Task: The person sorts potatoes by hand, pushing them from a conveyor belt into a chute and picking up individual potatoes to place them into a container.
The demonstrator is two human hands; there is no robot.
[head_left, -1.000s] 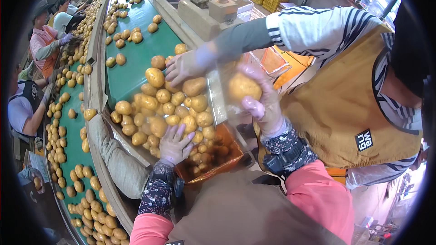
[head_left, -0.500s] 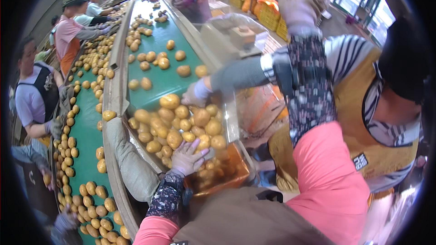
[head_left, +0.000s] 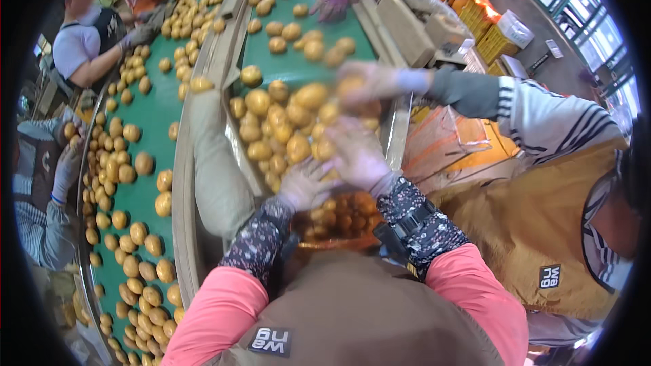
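Yellow-brown potatoes (head_left: 278, 122) lie heaped at the near end of a green conveyor belt (head_left: 325, 74), in front of me. My left hand (head_left: 306, 184), in a pale glove, rests with fingers spread on the near edge of the heap. Beside it, my right hand (head_left: 354, 152), also gloved and slightly blurred, reaches flat over the potatoes with its fingers stretched out. Neither palm is visible. Just below both hands, more potatoes sit in an orange container (head_left: 339, 237). A co-worker's gloved hand (head_left: 366, 85) is at the heap's far right, blurred by motion.
A stuffed grey cloth roll (head_left: 220, 163) lines the left side of the heap. Beyond it runs a second green belt (head_left: 152, 176) with many potatoes and several people alongside. A co-worker in a tan apron (head_left: 536, 224) stands close on my right. Yellow crates (head_left: 491, 44) stand at the back right.
My right hand has come down from high on the right onto the potatoes. My left hand stays at the heap's near edge. The view has shifted, and the co-worker's arm no longer crosses mine.
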